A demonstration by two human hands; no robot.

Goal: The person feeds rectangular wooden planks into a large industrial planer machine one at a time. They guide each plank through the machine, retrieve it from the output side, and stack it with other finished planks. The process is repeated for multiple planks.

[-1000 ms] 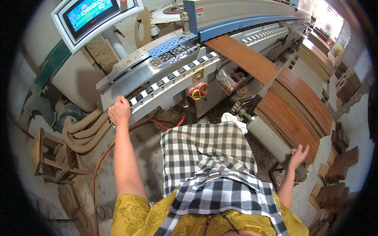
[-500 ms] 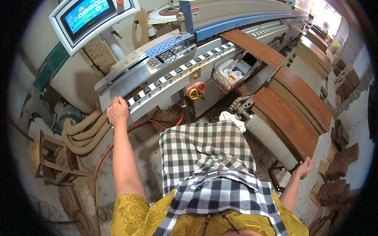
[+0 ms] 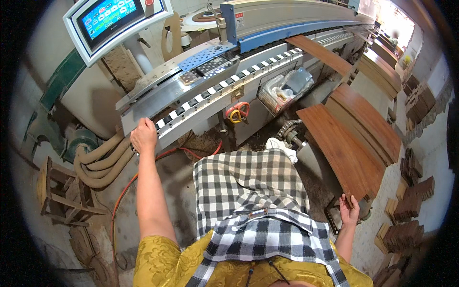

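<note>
My left hand (image 3: 143, 136) is closed on the near left end of the long grey machine (image 3: 174, 122), beside its track of black-and-white pads. My right hand (image 3: 349, 208) grips the lower end of a reddish-brown wooden board (image 3: 334, 148), which lies askew on a stack over a grey roller (image 3: 311, 160). A second stack (image 3: 368, 119) of similar boards adjoins it. Another brown board (image 3: 320, 55) sticks out from the machine's track farther along, under a grey beam with a blue lower strip.
A touchscreen panel (image 3: 114, 24) is at upper left. Hoses (image 3: 95, 158) and a wooden stool (image 3: 62, 191) are on the left. Scissors (image 3: 239, 112) and a wire basket (image 3: 282, 91) hang on the machine. Board stacks (image 3: 411, 201) line the right wall. Checked cloth covers my front.
The board on the track has moved away to the right. My right hand has closed on the top stacked board and shifted it leftward, askew. My left hand has stayed in place.
</note>
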